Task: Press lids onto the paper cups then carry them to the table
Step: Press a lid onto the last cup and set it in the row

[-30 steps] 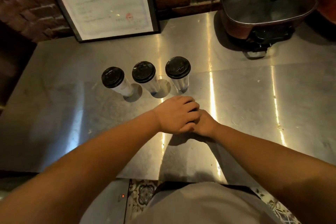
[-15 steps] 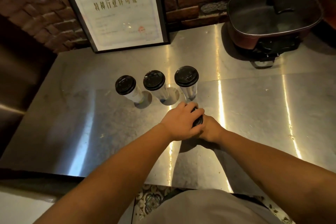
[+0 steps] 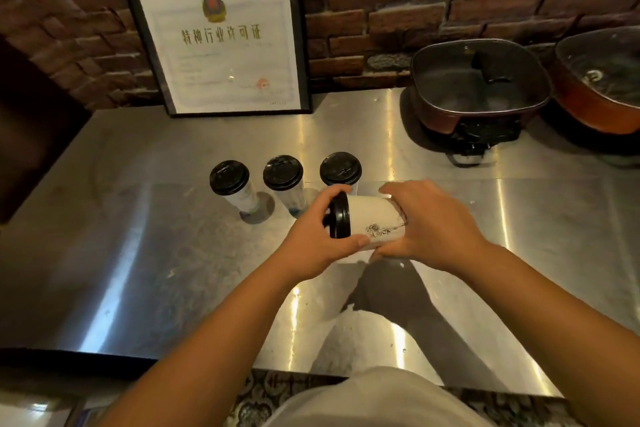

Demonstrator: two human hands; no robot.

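Observation:
A white paper cup (image 3: 373,220) lies on its side between both my hands, just above the steel counter (image 3: 145,253). Its black lid (image 3: 340,220) points left. My left hand (image 3: 311,246) grips the lid end, thumb below and fingers over the top. My right hand (image 3: 433,225) holds the cup's base end. Behind them three lidded cups stand upright in a row: left cup (image 3: 230,180), middle cup (image 3: 283,174) and right cup (image 3: 340,168), partly hidden by my left hand.
A framed certificate (image 3: 221,42) leans on the brick wall at the back. An electric pot with a glass lid (image 3: 478,83) sits at the back right, a second pot (image 3: 602,80) beside it. The counter's front edge runs near my body.
My hands were stacked low on the counter over the cup. Now they have spread apart and the cup is lifted, turned on its side. The camera view has tilted up.

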